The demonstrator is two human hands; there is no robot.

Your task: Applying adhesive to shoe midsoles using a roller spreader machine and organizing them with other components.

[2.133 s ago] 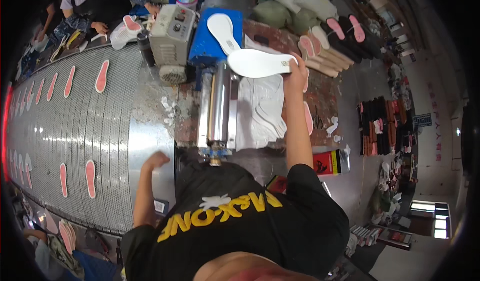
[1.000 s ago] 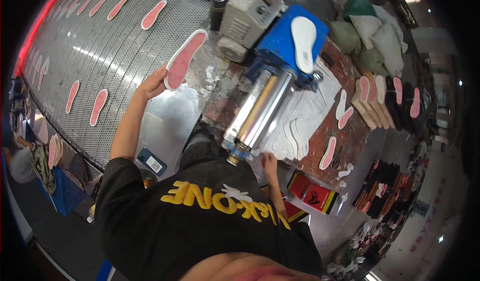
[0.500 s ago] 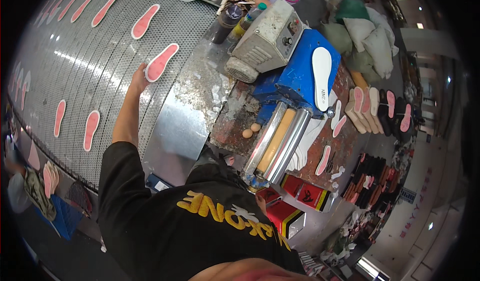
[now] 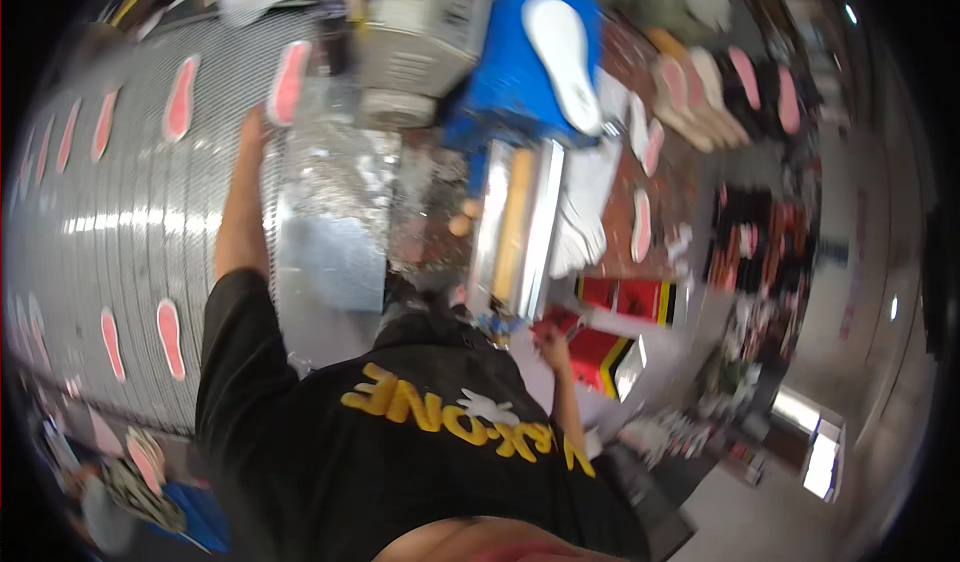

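My left hand (image 4: 254, 130) reaches out over the grey mesh conveyor belt (image 4: 130, 177). Its fingers are closed at the rounded heel end of a pink insole with a white rim (image 4: 288, 84), near the belt's right edge, though motion blurs the grip. My right hand (image 4: 548, 342) is beside the lower end of a roller machine (image 4: 515, 227), close to red boxes (image 4: 598, 355). Blur hides whether its fingers hold anything. More pink insoles (image 4: 180, 99) lie spaced out along the belt.
On the machine's blue housing (image 4: 490, 82) lies a white sole-shaped piece (image 4: 562, 62). White pieces (image 4: 580, 227) are stacked right of the rollers, with a pink insole (image 4: 641, 224) beyond. A grey control box (image 4: 425, 37) stands behind. A metal plate (image 4: 335, 262) adjoins the belt.
The whole view has turned and shifted. My left hand stays at the same insole's heel end. My right hand has come further into sight beside the red boxes.
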